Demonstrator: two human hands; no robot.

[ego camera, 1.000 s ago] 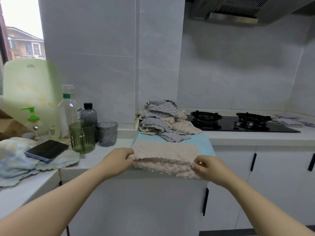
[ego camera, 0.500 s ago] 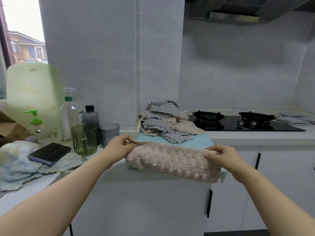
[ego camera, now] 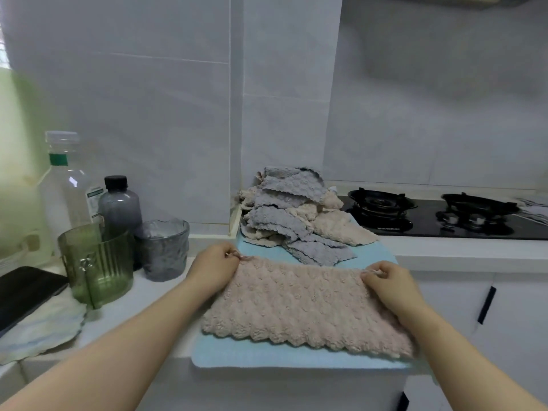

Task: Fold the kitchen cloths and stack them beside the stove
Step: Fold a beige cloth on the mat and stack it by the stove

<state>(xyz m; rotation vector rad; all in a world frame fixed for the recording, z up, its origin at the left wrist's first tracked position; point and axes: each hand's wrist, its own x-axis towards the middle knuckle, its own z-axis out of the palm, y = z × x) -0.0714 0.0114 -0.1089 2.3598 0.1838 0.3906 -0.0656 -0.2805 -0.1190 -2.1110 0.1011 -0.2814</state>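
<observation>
Kitchen cloth (ego camera: pixel 308 307): pale pink, bobbly, scalloped along the hem; lying flat on the blue mat (ego camera: pixel 267 355) at the front edge of the bench (ego camera: pixel 154 304), long side running across.
Left hand (ego camera: pixel 215 269): fingers curled, pinching the cloth's far left corner.
Right hand (ego camera: pixel 388 284): fingers curled, pinching the far right corner.
Reason for the grip: probably to hold the far edge taut and straight, so the cloth lies square for a fold.
Fold so far: impossible to tell whether already doubled over.
Blue mat: spread across the bench and hanging slightly over its front edge; likely a clean surface for folding.
Unfolded pile (ego camera: pixel 293 215): grey and beige cloths heaped on the mat's far end by the wall, just beside the stove (ego camera: pixel 430 218); close at hand, yet clear of the folding space.
Stove: black, two burners, set into the bench toward its right end.
Beyond the stove: pale cloths (ego camera: pixel 533 207) at the right edge, too small to judge.
Left end of bench: green cup (ego camera: pixel 96 262), grey cup (ego camera: pixel 164 250), two bottles and a phone (ego camera: pixel 26 292), well apart from the work.
Progress: early, judging by the size of the pile.
</observation>
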